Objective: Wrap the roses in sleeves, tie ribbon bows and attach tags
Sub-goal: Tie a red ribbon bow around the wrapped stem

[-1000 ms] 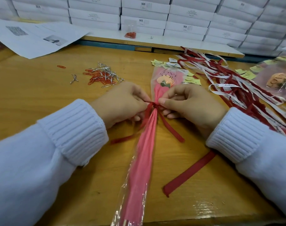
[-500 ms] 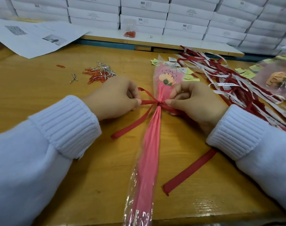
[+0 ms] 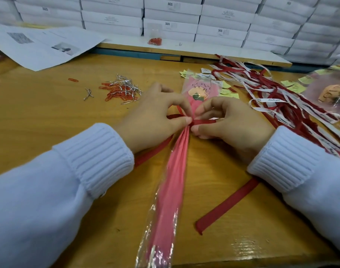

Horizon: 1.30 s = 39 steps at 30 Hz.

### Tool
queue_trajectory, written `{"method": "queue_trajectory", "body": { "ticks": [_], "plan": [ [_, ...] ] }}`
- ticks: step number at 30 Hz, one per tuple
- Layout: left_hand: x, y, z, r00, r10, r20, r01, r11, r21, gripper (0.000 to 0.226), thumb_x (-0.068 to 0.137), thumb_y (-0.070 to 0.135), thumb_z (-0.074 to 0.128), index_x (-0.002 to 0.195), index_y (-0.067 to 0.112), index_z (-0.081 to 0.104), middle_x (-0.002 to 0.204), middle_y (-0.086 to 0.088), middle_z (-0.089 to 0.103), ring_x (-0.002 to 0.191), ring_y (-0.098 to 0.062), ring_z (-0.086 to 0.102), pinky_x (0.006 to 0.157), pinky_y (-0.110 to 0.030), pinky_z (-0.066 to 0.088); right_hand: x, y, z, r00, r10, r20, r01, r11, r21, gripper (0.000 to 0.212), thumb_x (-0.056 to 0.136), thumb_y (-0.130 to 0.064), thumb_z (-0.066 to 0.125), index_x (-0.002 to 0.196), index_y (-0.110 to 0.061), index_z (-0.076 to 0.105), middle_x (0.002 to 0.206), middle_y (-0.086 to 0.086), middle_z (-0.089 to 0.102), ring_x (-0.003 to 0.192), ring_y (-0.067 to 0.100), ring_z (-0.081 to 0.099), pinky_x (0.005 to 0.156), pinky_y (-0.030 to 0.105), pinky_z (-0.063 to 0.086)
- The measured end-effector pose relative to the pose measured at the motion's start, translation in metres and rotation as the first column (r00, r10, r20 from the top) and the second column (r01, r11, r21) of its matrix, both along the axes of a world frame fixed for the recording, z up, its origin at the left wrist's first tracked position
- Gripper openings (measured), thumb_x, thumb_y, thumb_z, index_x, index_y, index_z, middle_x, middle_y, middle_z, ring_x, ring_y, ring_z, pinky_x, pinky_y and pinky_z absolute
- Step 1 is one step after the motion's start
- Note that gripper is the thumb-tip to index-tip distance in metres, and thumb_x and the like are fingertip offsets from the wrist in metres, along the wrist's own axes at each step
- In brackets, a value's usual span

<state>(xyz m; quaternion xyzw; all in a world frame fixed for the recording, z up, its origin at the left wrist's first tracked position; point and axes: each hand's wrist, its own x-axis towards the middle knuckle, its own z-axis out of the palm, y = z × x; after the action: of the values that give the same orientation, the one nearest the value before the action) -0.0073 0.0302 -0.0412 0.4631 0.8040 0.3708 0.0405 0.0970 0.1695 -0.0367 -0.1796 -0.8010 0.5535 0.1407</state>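
Note:
A rose in a pink and clear sleeve lies lengthwise on the wooden table, its flower end pointing away from me. A dark red ribbon is tied round the sleeve's narrow neck. My left hand pinches the ribbon's left loop at the knot. My right hand pinches the right loop beside it. One ribbon tail runs under my right wrist toward the front edge; the other passes below my left hand.
A heap of red and white ribbons and yellow tags lies at the right, with another sleeved rose beyond. Red and silver paper clips lie at the left. Printed sheets and stacked white boxes line the back.
Both hands have moved up the sleeve and closer together at the knot. The ribbon now stands out in loops on either side of the neck.

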Motion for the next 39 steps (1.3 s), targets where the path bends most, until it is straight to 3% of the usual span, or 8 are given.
{"method": "queue_trajectory", "body": {
  "ticks": [5, 13, 17, 20, 23, 27, 31, 39],
  "plan": [
    [0.004, 0.006, 0.001, 0.999, 0.008, -0.032, -0.009, 1.000, -0.025, 0.017, 0.082, 0.033, 0.069, 0.076, 0.047, 0.061, 0.117, 0.008, 0.037, 0.127, -0.015, 0.034, 0.106, -0.034, 0.030, 0.001, -0.004, -0.002, 0.994, -0.106, 0.006, 0.099, 0.951, 0.294, 0.046, 0.062, -0.014, 0.086, 0.098, -0.026, 0.061, 0.090, -0.001, 0.067, 0.068, 0.004, 0.063, 0.065, 0.026, 0.054],
    [0.000, 0.008, -0.001, 1.000, 0.027, -0.017, -0.027, 0.999, -0.035, 0.013, 0.081, 0.032, 0.070, 0.073, 0.041, 0.065, 0.110, 0.007, 0.048, 0.106, -0.008, 0.046, 0.091, -0.024, 0.037, 0.009, -0.005, 0.018, 0.968, -0.007, 0.252, -0.082, 0.937, 0.339, 0.073, 0.064, -0.014, 0.085, 0.122, -0.036, 0.047, 0.108, -0.006, 0.057, 0.062, 0.005, 0.066, 0.056, 0.017, 0.053],
    [-0.002, 0.008, -0.002, 1.000, 0.017, -0.025, -0.017, 1.000, -0.002, 0.006, 0.081, 0.027, 0.071, 0.077, 0.032, 0.072, 0.083, 0.028, 0.046, 0.080, 0.019, 0.045, 0.067, 0.005, 0.031, 0.017, -0.003, 0.031, 0.902, 0.070, 0.427, -0.220, 0.924, 0.314, 0.067, 0.060, -0.021, 0.086, 0.114, -0.039, 0.050, 0.108, -0.005, 0.056, 0.065, 0.008, 0.070, 0.060, 0.020, 0.056],
    [-0.003, 0.008, -0.003, 1.000, 0.007, -0.022, -0.007, 1.000, 0.004, 0.005, 0.082, 0.027, 0.071, 0.078, 0.031, 0.072, 0.081, 0.030, 0.045, 0.077, 0.012, 0.046, 0.069, -0.003, 0.033, 0.018, 0.000, 0.037, 0.867, 0.086, 0.491, -0.278, 0.901, 0.333, 0.079, 0.043, -0.039, 0.087, 0.112, -0.042, 0.049, 0.105, -0.003, 0.062, 0.072, 0.010, 0.071, 0.080, 0.036, 0.057],
    [-0.003, 0.008, -0.003, 1.000, 0.001, -0.012, -0.001, 1.000, 0.000, 0.005, 0.082, 0.029, 0.070, 0.079, 0.032, 0.071, 0.087, 0.024, 0.052, 0.085, 0.002, 0.048, 0.082, -0.021, 0.036, 0.018, 0.002, 0.038, 0.805, 0.125, 0.580, -0.358, 0.882, 0.307, 0.088, 0.034, -0.048, 0.081, 0.114, -0.042, 0.046, 0.099, -0.003, 0.067, 0.074, 0.010, 0.070, 0.079, 0.035, 0.058],
    [-0.003, 0.008, -0.003, 1.000, -0.008, 0.023, 0.008, 1.000, 0.006, 0.005, 0.083, 0.027, 0.069, 0.081, 0.030, 0.073, 0.089, 0.020, 0.063, 0.089, 0.001, 0.055, 0.082, -0.018, 0.039, 0.014, 0.002, 0.031, 0.880, 0.153, 0.449, -0.221, 0.970, 0.102, 0.060, 0.055, -0.042, 0.074, 0.110, -0.028, 0.054, 0.077, -0.005, 0.073, 0.067, 0.015, 0.072, 0.050, 0.020, 0.053],
    [-0.003, 0.007, -0.003, 0.999, -0.007, 0.039, 0.007, 1.000, 0.015, 0.005, 0.084, 0.024, 0.069, 0.081, 0.027, 0.072, 0.085, 0.019, 0.064, 0.081, 0.009, 0.053, 0.066, 0.002, 0.036, 0.004, 0.004, 0.019, 0.952, 0.011, 0.306, -0.019, 1.000, 0.023, 0.023, 0.084, -0.024, 0.066, 0.103, -0.012, 0.062, 0.067, 0.002, 0.071, 0.056, 0.010, 0.066, 0.046, 0.016, 0.048],
    [0.000, 0.008, -0.002, 0.999, 0.023, 0.044, -0.023, 1.000, 0.005, 0.007, 0.085, 0.024, 0.067, 0.079, 0.027, 0.070, 0.084, 0.020, 0.062, 0.078, 0.010, 0.051, 0.062, 0.007, 0.032, 0.005, -0.008, 0.015, 0.985, 0.029, 0.172, -0.008, 0.993, -0.121, 0.046, 0.063, 0.006, 0.078, 0.103, -0.008, 0.059, 0.097, 0.015, 0.069, 0.070, 0.024, 0.072, 0.058, 0.028, 0.059]
  ]
}}
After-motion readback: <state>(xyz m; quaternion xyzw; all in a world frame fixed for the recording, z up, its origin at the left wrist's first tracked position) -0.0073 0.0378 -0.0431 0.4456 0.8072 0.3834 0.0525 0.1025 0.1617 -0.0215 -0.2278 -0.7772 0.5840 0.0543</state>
